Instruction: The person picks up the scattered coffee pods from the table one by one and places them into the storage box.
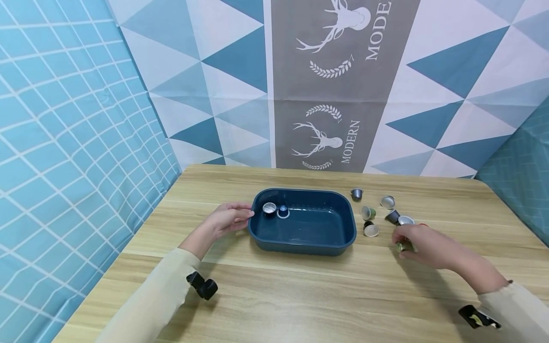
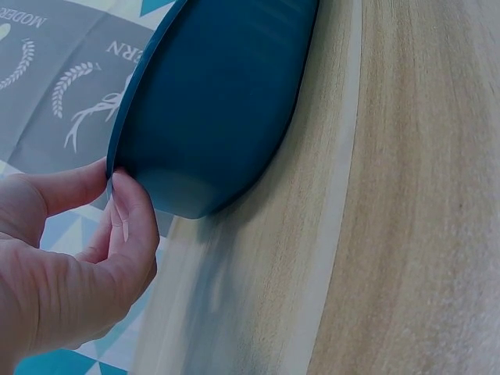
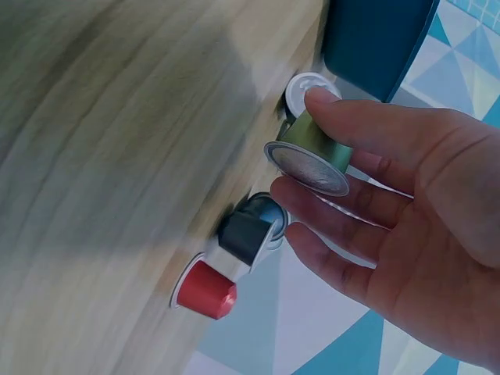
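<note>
My left hand (image 1: 227, 220) pinches the left rim of a dark blue plastic basin (image 1: 300, 248), thumb on one side and fingers on the other. Inside the basin, near its left end, lie a dark coffee capsule with a silver lid (image 1: 269, 207) and a blue coffee capsule (image 1: 283, 210). To the right of the basin, my right hand (image 1: 429, 245) holds a green coffee capsule (image 3: 316, 156) between thumb and fingers. Its silver lid faces down toward the table in the right wrist view. Below that hand there, a red capsule (image 3: 207, 291) and a dark capsule (image 3: 245, 237) lie on the wood.
Several more capsules lie right of the basin: a grey one (image 1: 357, 194), a silver-lidded one (image 1: 388, 202), a pale green one (image 1: 368, 213) and a black one (image 1: 371, 230). The wooden table (image 1: 274, 295) meets patterned cloth at its back and left.
</note>
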The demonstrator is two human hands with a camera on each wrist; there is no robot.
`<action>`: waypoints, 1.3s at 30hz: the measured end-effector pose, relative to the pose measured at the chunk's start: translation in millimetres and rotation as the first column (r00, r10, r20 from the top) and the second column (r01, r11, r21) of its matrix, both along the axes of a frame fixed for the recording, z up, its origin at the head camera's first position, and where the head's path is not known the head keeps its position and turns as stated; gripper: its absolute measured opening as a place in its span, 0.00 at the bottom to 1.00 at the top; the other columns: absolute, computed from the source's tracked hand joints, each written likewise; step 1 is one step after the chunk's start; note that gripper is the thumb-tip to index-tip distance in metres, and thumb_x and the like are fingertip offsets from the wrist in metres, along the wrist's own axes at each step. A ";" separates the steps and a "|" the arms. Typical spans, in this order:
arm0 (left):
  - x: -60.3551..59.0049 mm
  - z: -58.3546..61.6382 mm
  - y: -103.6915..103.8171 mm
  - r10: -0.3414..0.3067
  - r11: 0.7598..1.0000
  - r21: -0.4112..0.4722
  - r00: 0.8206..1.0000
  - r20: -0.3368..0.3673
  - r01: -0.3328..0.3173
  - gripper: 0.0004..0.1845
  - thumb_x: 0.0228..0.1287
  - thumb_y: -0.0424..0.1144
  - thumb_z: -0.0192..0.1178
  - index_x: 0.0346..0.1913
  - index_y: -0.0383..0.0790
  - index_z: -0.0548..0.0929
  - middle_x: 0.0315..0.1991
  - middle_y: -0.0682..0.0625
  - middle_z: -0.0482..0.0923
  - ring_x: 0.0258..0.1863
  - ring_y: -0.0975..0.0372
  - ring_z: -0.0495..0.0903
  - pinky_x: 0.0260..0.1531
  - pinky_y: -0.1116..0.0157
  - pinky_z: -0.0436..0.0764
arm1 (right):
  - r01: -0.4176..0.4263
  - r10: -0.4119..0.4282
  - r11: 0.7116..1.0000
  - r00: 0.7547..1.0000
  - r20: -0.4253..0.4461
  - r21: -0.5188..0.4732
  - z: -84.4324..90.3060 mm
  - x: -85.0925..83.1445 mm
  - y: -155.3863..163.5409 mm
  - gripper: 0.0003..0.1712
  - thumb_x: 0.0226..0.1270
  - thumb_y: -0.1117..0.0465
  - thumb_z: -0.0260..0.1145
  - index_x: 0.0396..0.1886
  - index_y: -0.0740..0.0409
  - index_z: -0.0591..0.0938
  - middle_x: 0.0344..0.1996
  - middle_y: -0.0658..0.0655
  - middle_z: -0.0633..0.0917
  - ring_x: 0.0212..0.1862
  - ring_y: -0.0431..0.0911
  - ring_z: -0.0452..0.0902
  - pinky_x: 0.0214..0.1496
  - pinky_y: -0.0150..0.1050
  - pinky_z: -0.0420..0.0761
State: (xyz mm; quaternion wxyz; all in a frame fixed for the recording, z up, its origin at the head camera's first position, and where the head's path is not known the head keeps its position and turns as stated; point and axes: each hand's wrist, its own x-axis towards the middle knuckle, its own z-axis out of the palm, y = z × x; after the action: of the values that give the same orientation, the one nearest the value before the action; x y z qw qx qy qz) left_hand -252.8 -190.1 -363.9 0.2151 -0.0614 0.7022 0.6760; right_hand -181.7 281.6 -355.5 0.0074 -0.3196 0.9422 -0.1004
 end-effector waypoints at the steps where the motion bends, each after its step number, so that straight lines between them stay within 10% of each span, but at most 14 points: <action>1: 0.1 0.1 -0.2 -0.002 1.000 0.000 1.000 -0.002 0.002 0.24 0.66 0.32 0.58 0.63 0.31 0.70 0.34 0.57 0.79 0.33 0.69 0.78 0.35 0.75 0.80 | 0.004 -0.004 1.000 1.000 0.000 0.000 1.0 -0.2 -1.6 0.14 0.49 0.63 0.76 0.33 0.52 0.79 0.29 0.41 0.77 0.31 0.30 0.66 0.29 0.30 0.71; 39: 3.2 1.5 0.0 0.013 1.000 -0.022 1.000 0.002 -0.013 0.24 0.66 0.33 0.60 0.64 0.31 0.71 0.34 0.57 0.80 0.32 0.70 0.79 0.35 0.75 0.81 | -0.086 0.081 0.993 0.994 -0.070 -0.081 29.1 -19.0 -53.5 0.10 0.54 0.67 0.73 0.33 0.55 0.80 0.28 0.44 0.78 0.31 0.33 0.69 0.32 0.32 0.76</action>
State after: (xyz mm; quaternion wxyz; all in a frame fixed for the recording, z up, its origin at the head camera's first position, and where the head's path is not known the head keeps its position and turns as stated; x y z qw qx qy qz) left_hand -249.6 -190.1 -362.5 0.2106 -0.0691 0.7089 0.6696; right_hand -200.7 228.1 -326.5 -0.0332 -0.3620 0.9226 -0.1289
